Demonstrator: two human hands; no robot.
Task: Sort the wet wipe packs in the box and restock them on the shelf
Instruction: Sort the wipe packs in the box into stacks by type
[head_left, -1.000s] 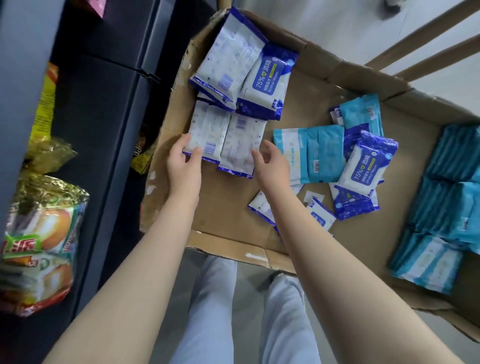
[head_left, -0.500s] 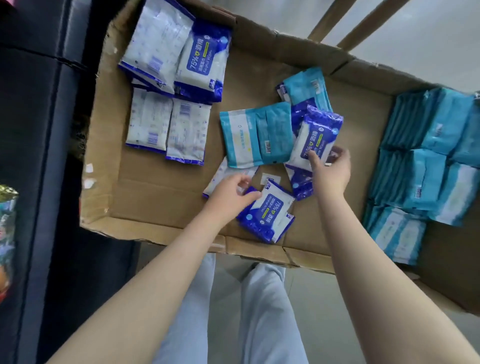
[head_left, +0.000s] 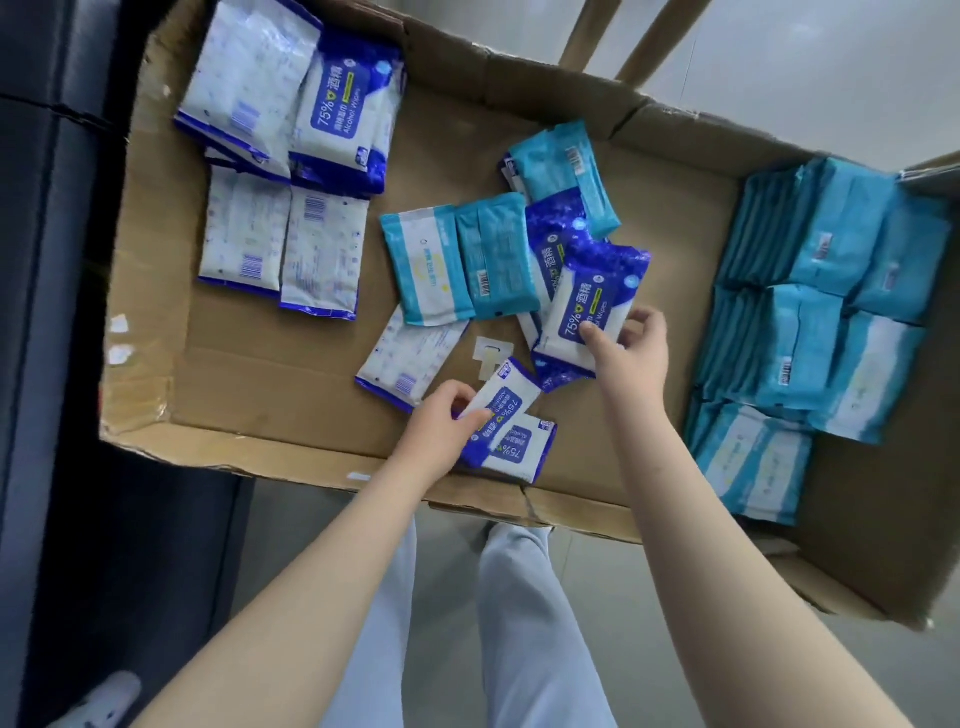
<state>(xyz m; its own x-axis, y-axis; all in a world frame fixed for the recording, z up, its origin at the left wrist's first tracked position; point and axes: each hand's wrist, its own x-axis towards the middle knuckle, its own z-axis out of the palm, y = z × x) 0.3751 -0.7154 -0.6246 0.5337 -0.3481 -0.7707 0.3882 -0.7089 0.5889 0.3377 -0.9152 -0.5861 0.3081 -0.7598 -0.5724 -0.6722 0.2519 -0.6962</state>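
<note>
The floor (head_left: 831, 62) is smooth and pale grey under soft, even light (palest past the far right corner of the cardboard box (head_left: 545, 83)). Beyond the box's far edge, two tan wooden bars (head_left: 587, 36) slant side by side across the floor, their upper ends cut off by the frame. Along the box's left edge stands a dark shelf unit (head_left: 52, 260), its flat panels near black with a bluish sheen and a seam between them. The same grey floor shows below the near edge.
</note>
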